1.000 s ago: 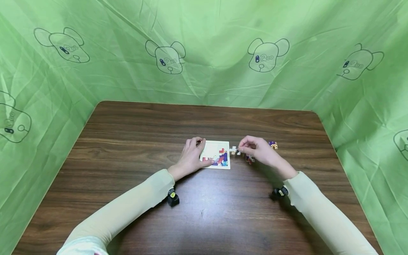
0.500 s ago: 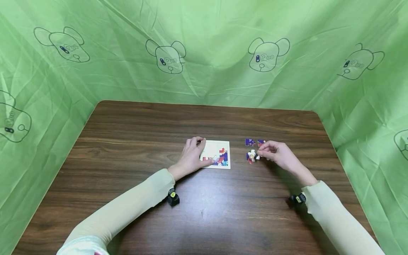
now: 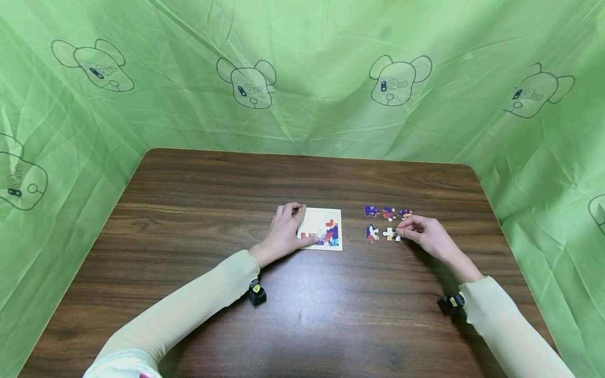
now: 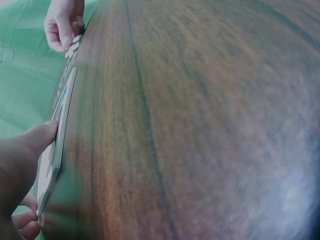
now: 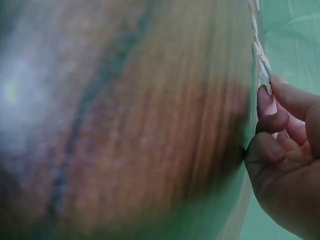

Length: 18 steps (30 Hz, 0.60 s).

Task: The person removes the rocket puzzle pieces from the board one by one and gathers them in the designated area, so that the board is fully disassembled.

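Jigsaw puzzle partly assembled on a dark wood-grain surface [image 3: 293, 181]. The puzzle tray [image 3: 315, 218], a shallow pale frame, lies flat near the middle. Its contents, the fitted pieces [image 3: 333, 237], occupy the near side and extend up the right side; the far part and much of the middle show bare pale base. The left edge is partly covered by the left hand [image 3: 285, 231], so what lies beneath it cannot be told.

The left hand grasps the tray at its left side, the thumb over the near edge and the fingers at the far left. The right hand [image 3: 420, 232], well to the right of the tray, pinches a dark-and-white piece [image 3: 398, 236] between thumb and fingertips. This piece touches, or nearly touches, a white piece [image 3: 389, 234]; whether the two interlock is unclear.

Other loose pieces lie right of the tray: a purple piece [image 3: 372, 211], a red-and-purple piece [image 3: 389, 212] and a purple-and-yellow piece [image 3: 405, 214] form a far row, with a purple-and-white piece [image 3: 372, 234] nearer the viewer. Judged by this layout, roughly half the picture is in place; the four lying pieces, the white one and the pinched one remain outside the tray.
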Each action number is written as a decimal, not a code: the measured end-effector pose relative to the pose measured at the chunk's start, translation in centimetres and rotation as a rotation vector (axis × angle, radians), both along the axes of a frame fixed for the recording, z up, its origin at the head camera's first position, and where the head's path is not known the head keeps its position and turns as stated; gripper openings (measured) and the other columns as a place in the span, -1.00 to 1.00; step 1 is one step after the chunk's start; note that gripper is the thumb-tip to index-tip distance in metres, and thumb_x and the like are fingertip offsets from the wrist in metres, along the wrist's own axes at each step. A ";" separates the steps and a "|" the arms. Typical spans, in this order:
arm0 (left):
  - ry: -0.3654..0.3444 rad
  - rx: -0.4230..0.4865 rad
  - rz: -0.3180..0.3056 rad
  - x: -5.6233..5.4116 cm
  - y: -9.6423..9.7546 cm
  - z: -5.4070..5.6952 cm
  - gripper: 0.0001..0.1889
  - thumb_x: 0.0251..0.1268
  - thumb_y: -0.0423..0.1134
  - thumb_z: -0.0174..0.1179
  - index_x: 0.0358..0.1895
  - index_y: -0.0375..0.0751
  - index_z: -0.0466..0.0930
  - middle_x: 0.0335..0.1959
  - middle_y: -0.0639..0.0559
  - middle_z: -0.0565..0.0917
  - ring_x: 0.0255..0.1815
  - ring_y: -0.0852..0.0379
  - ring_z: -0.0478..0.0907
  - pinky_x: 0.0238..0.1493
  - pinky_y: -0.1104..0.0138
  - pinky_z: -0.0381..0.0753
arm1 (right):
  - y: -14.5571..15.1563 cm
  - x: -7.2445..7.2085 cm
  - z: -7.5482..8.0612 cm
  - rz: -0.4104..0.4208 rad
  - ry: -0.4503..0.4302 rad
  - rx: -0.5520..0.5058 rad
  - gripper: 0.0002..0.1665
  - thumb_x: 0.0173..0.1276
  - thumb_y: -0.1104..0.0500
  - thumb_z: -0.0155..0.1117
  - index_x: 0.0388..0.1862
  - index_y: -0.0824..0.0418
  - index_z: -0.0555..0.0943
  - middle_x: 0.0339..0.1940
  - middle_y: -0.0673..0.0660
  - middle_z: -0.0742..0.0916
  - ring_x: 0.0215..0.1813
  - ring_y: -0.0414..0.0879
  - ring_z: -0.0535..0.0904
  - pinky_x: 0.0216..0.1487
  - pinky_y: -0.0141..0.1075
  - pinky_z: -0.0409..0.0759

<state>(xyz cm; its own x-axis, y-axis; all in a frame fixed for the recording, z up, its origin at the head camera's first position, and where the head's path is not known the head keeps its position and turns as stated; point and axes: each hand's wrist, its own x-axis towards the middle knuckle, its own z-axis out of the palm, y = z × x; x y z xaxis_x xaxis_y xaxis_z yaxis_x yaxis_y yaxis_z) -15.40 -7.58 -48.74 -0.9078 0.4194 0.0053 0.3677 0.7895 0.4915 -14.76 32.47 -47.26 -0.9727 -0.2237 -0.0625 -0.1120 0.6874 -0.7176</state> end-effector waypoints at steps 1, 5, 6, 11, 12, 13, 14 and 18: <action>0.002 -0.001 0.000 0.0 0.0 0.0 0.05 0.25 0.26 0.41 0.57 -0.42 0.23 0.45 -0.30 0.31 0.40 -0.27 0.20 0.44 -0.06 0.25 | 0.0 0.0 0.0 -0.001 0.007 0.011 -0.84 0.43 0.22 0.43 -0.13 0.31 0.75 -0.32 0.13 0.78 -0.34 -0.31 0.60 -0.26 -0.46 0.53; 0.010 -0.002 0.001 0.0 0.0 -0.1 0.04 0.24 0.25 0.42 0.57 -0.42 0.24 0.45 -0.29 0.31 0.40 -0.28 0.21 0.44 -0.05 0.26 | -0.2 0.0 -0.1 -0.011 0.023 0.053 -0.83 0.45 0.18 0.43 -0.13 0.28 0.75 -0.32 0.11 0.78 -0.35 -0.30 0.58 -0.27 -0.43 0.51; 0.010 -0.004 0.001 0.0 0.0 -0.1 0.05 0.24 0.25 0.42 0.57 -0.42 0.24 0.45 -0.29 0.31 0.40 -0.27 0.21 0.44 -0.05 0.26 | -0.3 0.0 -0.1 -0.012 0.023 0.064 -0.83 0.45 0.17 0.43 -0.13 0.27 0.75 -0.32 0.10 0.77 -0.36 -0.29 0.57 -0.28 -0.42 0.50; 0.016 0.002 -0.001 0.0 0.1 -0.2 0.04 0.24 0.25 0.42 0.57 -0.42 0.24 0.45 -0.29 0.31 0.39 -0.27 0.22 0.42 -0.06 0.27 | -0.3 -0.1 -0.1 -0.014 0.009 0.106 -0.81 0.47 0.12 0.42 -0.10 0.24 0.75 -0.30 0.08 0.78 -0.34 -0.23 0.58 -0.27 -0.37 0.50; 0.017 0.003 -0.002 0.0 0.1 -0.2 0.04 0.24 0.25 0.42 0.57 -0.42 0.24 0.45 -0.30 0.31 0.39 -0.27 0.22 0.42 -0.06 0.28 | -0.3 0.0 -0.1 -0.015 0.005 0.112 -0.80 0.47 0.12 0.41 -0.09 0.23 0.75 -0.29 0.08 0.78 -0.33 -0.22 0.59 -0.26 -0.37 0.51; 0.021 0.004 -0.003 0.0 0.1 -0.2 0.04 0.23 0.25 0.42 0.57 -0.42 0.25 0.44 -0.30 0.32 0.38 -0.27 0.23 0.42 -0.06 0.28 | -0.2 0.0 -0.1 -0.015 0.001 0.114 -0.80 0.47 0.12 0.41 -0.07 0.23 0.75 -0.28 0.08 0.78 -0.32 -0.20 0.60 -0.25 -0.36 0.51; 0.022 0.003 -0.003 0.0 0.1 -0.2 0.04 0.23 0.25 0.42 0.57 -0.42 0.25 0.44 -0.30 0.32 0.38 -0.27 0.23 0.42 -0.06 0.28 | -0.2 0.0 -0.1 -0.014 0.000 0.116 -0.80 0.47 0.13 0.41 -0.07 0.23 0.75 -0.27 0.08 0.78 -0.31 -0.19 0.61 -0.24 -0.36 0.52; 0.026 0.001 -0.002 0.0 0.0 -0.2 0.04 0.23 0.24 0.42 0.56 -0.42 0.26 0.43 -0.30 0.32 0.38 -0.27 0.22 0.43 -0.06 0.27 | -0.1 0.1 -0.1 0.001 0.001 0.111 -0.78 0.46 0.12 0.42 -0.04 0.22 0.74 -0.26 0.08 0.77 -0.31 -0.20 0.61 -0.24 -0.36 0.52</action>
